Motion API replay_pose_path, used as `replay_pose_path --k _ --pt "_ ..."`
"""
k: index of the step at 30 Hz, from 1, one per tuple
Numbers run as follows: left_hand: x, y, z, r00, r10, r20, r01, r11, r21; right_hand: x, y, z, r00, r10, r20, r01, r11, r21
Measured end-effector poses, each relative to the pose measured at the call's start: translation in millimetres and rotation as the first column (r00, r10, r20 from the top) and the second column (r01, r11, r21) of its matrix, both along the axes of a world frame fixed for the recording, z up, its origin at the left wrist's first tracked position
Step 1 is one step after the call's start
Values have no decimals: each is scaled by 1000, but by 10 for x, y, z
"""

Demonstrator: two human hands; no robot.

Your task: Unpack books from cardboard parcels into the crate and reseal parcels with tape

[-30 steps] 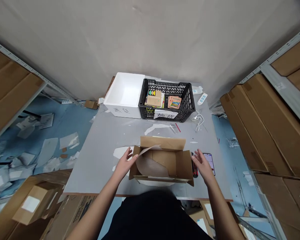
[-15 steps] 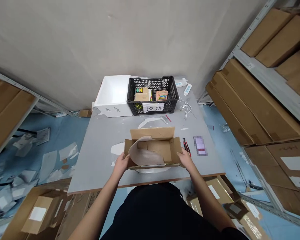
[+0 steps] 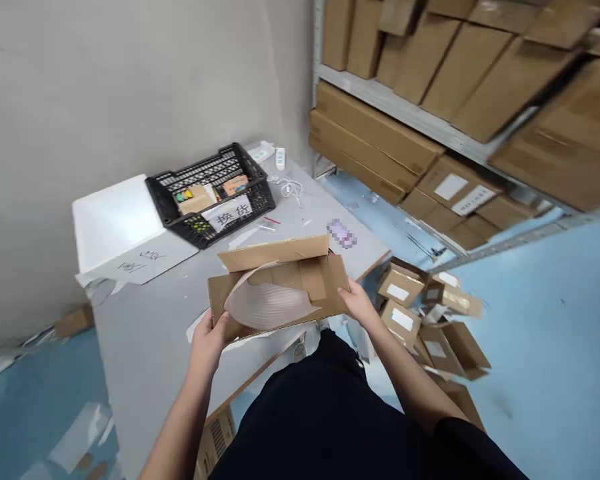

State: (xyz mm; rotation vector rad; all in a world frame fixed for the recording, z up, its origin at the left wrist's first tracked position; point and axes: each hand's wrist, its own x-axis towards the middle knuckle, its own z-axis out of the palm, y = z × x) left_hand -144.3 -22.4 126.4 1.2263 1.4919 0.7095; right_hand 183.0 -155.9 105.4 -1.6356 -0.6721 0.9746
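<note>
Box (image 3: 325, 280) open-side up, long axis L-R; L hand (image 3: 209, 339), R hand (image 3: 359, 303) clamped on ends.

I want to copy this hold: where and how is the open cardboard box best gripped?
Probably by the box's short end walls, one hand from each side, as the left hand and right hand do: it is long and open-topped, with a raised far flap.

Both hands (image 3: 209, 341) grip at either side, forearms reaching forward.
</note>
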Motion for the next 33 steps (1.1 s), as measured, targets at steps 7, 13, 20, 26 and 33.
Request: replay_pose_path --k 7,13,20,26,33 --pt "173 -181 52 948 -314 57 314 949 12 -544 -1179 54 931 -350 -102 348 937 -44" --pt "675 -498 -29 804 -589 79 593 804 -35 -708 -2086 -30 804 -590 -71 583 807 -98" --pt "1624 -1005 -303 607 -792 64 795 607 -28 -484 -2983 -269 632 -770 -87 761 638 -116" --pt "2880 -1742 -587 426 -901 83 904 426 -19 109 -3912 -446 494 -867 -70 850 498 -173" --pt "4848 -3068 -622 180 -983 35 982 182 59 1177 -5264 -475 216 -975 -58 970 221 -102"
